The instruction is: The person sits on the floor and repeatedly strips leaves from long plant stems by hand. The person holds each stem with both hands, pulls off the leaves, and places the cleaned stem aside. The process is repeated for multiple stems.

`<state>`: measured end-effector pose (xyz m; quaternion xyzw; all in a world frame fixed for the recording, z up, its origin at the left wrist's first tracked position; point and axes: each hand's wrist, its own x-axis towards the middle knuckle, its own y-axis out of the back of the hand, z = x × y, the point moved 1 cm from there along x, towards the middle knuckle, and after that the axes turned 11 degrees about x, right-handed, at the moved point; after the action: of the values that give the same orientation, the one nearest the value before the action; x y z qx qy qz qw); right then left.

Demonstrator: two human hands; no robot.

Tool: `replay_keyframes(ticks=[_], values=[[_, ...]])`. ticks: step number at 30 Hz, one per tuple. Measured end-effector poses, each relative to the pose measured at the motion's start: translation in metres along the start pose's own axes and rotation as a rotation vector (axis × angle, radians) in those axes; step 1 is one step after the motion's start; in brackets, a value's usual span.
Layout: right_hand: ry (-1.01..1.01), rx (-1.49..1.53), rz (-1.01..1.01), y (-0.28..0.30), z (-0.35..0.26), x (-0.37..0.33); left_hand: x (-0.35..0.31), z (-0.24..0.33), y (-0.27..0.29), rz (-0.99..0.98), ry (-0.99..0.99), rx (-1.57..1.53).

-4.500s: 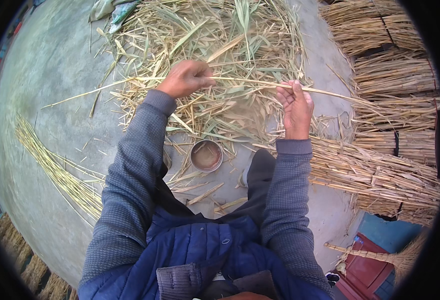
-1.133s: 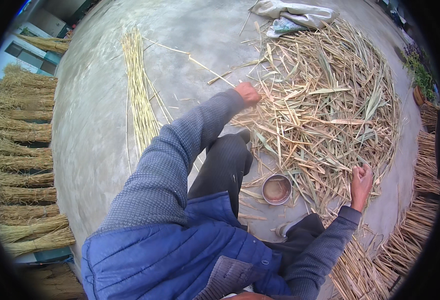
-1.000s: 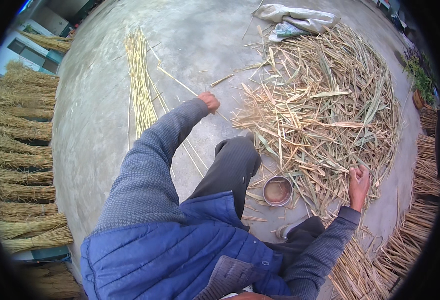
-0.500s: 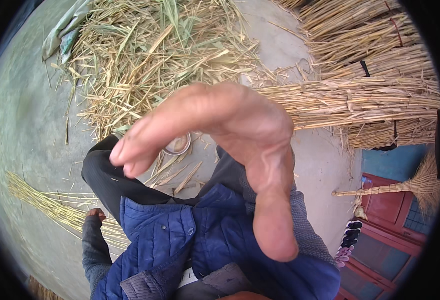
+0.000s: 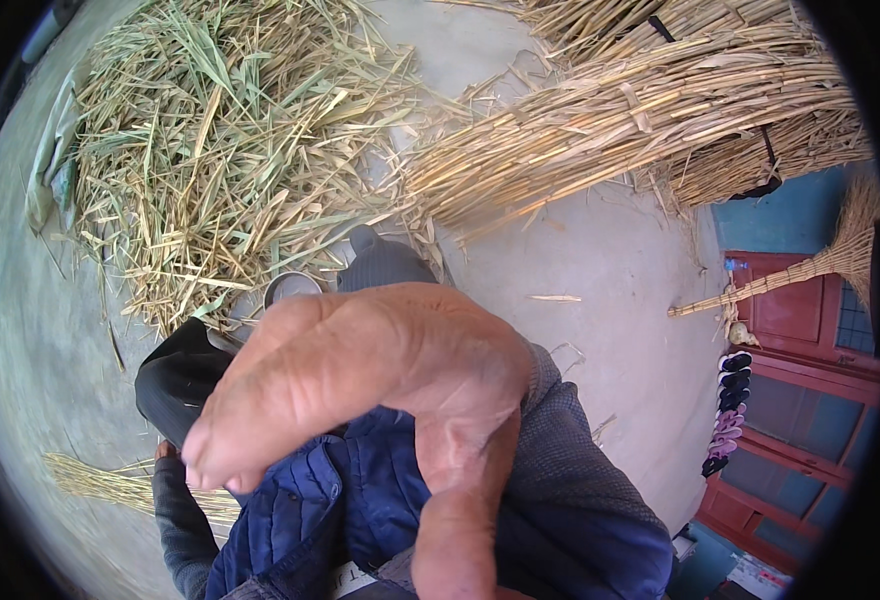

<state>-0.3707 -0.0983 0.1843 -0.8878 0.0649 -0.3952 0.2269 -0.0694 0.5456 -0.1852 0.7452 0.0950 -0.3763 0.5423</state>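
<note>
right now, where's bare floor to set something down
Two mostly bare stretches of floor: right, between the thick stalk bundle and the shoes, with a few scraps; left, between the leaf pile and the thin stalks. Crowded: the top, where pile and bundles spread.

Thin yellowish stalks [image 5: 105, 480] lie in a loose, slanting bundle on the grey floor [image 5: 50, 380] beside the left hand [image 5: 167, 451].

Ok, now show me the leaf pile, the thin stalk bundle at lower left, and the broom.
Leaf pile [image 5: 225, 145]: head view, middle of the heap.
Thin stalk bundle [image 5: 125, 487]: head view, visible mid-length of the stalks.
Broom [image 5: 795, 275]: head view, handle near the bristles.
</note>
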Motion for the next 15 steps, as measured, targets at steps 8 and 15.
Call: replay_keyframes(ticks=[8, 15], values=[[-0.452, -0.888, 1.146, 0.246, 0.021, -0.168, 0.018, 0.001, 0.006, 0.026, 0.001, 0.010], [-0.327, -1.643, 1.068, 0.357, -0.047, -0.255, 0.032, 0.008, 0.008, 0.073, 0.014, -0.004]])
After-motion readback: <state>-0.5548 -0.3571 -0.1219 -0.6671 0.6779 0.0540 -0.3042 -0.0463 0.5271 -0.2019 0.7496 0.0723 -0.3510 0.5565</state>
